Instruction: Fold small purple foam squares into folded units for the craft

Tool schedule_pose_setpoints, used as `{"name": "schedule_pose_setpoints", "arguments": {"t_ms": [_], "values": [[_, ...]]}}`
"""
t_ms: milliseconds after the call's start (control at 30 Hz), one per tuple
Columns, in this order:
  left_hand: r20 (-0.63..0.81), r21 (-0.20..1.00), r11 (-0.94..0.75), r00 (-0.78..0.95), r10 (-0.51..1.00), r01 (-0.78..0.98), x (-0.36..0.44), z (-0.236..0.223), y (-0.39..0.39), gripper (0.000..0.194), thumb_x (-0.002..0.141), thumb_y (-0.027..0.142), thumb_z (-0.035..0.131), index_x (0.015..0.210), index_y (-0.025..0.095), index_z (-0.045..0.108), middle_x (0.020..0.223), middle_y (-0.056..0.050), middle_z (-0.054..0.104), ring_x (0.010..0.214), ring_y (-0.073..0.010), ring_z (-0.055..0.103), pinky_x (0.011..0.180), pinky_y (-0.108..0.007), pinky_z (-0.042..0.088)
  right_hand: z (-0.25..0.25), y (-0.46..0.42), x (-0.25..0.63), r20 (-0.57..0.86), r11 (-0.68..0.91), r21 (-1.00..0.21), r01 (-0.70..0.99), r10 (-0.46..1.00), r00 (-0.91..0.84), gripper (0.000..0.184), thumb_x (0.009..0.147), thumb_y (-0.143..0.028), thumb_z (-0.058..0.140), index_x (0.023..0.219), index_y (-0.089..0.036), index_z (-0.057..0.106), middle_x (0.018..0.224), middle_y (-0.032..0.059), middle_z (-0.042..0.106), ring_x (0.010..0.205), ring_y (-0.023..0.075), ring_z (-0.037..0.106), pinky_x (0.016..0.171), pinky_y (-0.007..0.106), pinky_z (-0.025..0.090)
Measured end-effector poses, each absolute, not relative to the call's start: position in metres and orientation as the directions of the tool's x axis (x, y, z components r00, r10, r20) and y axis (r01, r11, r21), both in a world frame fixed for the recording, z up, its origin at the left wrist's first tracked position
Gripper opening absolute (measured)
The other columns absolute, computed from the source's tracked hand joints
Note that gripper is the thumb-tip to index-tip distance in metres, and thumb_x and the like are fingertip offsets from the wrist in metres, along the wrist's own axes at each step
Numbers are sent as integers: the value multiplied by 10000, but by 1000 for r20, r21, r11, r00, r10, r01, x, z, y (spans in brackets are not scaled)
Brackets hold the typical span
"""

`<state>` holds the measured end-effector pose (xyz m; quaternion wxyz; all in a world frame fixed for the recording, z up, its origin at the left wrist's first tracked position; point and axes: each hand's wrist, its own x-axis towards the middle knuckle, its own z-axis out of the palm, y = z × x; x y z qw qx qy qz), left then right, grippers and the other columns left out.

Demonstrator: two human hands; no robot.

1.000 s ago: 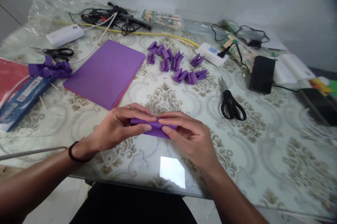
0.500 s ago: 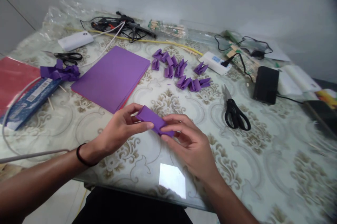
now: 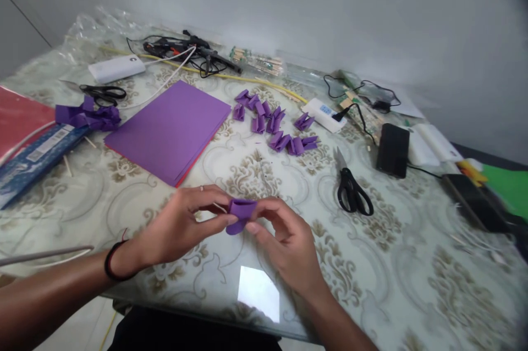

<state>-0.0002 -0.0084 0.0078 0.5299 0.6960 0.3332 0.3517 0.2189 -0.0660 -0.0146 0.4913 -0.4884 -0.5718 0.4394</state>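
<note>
Between my two hands is a small piece of purple paper (image 3: pixel 240 215), bent over on itself into a curved fold. My left hand (image 3: pixel 187 221) pinches its left side between thumb and fingers. On the right side, the thumb and forefinger of my right hand (image 3: pixel 284 238) grip it. Both hands are just above the table near its front edge. Beyond them lie several folded purple paper pieces (image 3: pixel 275 120), and a stack of purple sheets (image 3: pixel 171 128) with red beneath it is to the left.
Black scissors (image 3: pixel 352 186) lie right of my hands; another pair (image 3: pixel 103 92) is at the left beside crumpled purple paper (image 3: pixel 87 115). A white power strip (image 3: pixel 324 114), black phone (image 3: pixel 393 150), white power bank (image 3: pixel 116 69), cables and wrapped sticks (image 3: pixel 258 60) line the back.
The purple paper, a flat folded strip before, is now bent into a curve. My hands have drawn closer together and the view has shifted slightly to the right.
</note>
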Motion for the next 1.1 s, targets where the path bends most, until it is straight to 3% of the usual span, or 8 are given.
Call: {"name": "schedule_pose_setpoints", "arguments": {"t_ms": [167,467,667,867,1100], "values": [[322,877,-465,575,752,118,-1,7,-12,240,984,155,780,1206,245,797,1102,-36,838,984,-167,798,903,-253,632,-10,-66,218,265,268,-944,193,963,-39,97,962,-191,786,1009,-268,750,870,-7,720,838,179,689,775,319,550],[382,855,-512,574,724,77,0,9,-13,359,994,159,766,1317,315,782,1162,-51,857,1015,-209,820,930,-291,663,-1,-68,214,369,365,-901,235,929,-30,161,921,-96,795,920,-244,731,836,0,734,774,178,703,709,316,562],[333,869,-482,588,737,112,-1,10,-14,279,1000,191,765,1262,282,793,1149,-55,864,1009,-214,827,913,-292,654,2,-69,213,365,356,-906,230,931,-7,168,910,-116,811,854,-240,712,826,1,738,723,170,703,665,308,566],[221,902,-390,578,786,186,-1,16,-16,77,997,261,782,1052,231,827,963,-18,879,834,-161,830,741,-196,616,5,-70,211,348,346,-913,217,937,-30,166,919,-139,806,829,-237,708,812,3,731,698,165,690,648,313,566],[196,906,-370,569,799,207,0,19,-16,56,972,245,801,998,236,849,909,-21,883,734,-177,821,677,-223,599,8,-71,214,336,337,-918,210,941,-39,146,953,-157,758,853,-258,721,830,12,746,688,182,701,660,345,605]]}}
